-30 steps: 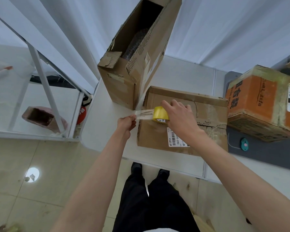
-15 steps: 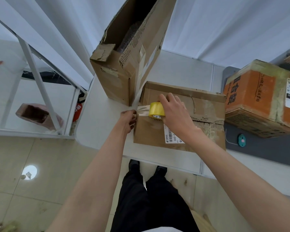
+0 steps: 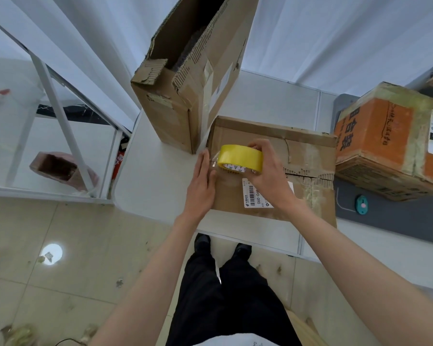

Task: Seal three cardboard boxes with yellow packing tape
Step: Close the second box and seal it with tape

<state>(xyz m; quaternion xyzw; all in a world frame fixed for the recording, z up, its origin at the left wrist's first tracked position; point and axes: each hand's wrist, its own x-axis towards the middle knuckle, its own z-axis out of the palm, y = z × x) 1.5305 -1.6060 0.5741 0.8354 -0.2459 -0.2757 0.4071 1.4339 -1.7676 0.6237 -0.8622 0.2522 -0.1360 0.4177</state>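
Tape roll (image 3: 240,160) held sideways over flat box (image 3: 308,156) by right hand (image 3: 268,176).

- Both forearms are bare from elbow to wrist; no sleeves, watch or rings show on the left hand (image 3: 200,188) or the right hand (image 3: 268,176).
- Black trousers (image 3: 230,295) cover both legs, towards 6 o'clock.
- Black shoes (image 3: 202,242), their toes pointing to 12 o'clock.
- A strip of white top (image 3: 235,342) shows at the bottom edge, with a small dark mark on it.
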